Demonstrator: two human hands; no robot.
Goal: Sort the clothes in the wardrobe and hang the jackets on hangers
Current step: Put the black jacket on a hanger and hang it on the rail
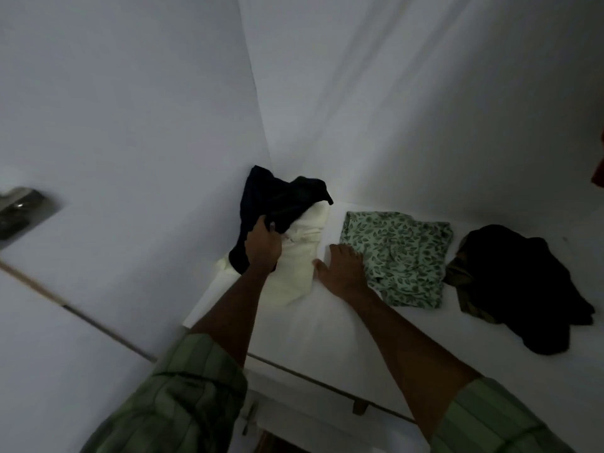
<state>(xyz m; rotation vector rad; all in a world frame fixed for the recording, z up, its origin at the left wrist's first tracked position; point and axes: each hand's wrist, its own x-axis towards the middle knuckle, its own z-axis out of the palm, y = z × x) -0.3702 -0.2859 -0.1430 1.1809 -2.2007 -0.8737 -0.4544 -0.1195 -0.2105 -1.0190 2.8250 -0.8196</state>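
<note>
While sorting clothes on a white wardrobe shelf, a person's left hand is gripping a dark garment atop a cream one, apparently to separate them; the right hand is lying flat, steadying a leaf-print piece.

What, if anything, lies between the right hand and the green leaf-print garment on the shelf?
Nothing visible. The right hand lies flat on the white shelf with its fingers at the left edge of the green leaf-print garment. No other cloth sits between them.
</note>
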